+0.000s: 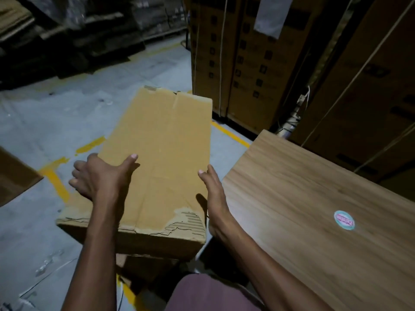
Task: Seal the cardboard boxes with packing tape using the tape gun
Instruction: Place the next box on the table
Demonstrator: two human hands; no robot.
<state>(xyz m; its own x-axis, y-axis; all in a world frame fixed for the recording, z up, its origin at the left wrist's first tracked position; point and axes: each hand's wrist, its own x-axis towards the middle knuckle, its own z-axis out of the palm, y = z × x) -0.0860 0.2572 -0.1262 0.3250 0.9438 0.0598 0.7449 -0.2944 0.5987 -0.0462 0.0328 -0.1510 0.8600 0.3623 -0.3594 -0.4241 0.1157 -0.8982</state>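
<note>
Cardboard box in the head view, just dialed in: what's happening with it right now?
A person has both hands on a worn cardboard box that sits on another box on the warehouse floor. The left hand grips its left edge, thumb on top; the right hand lies with straight fingers along its right side. No tape or tape gun is in view. A wooden table stands to the right.
</note>
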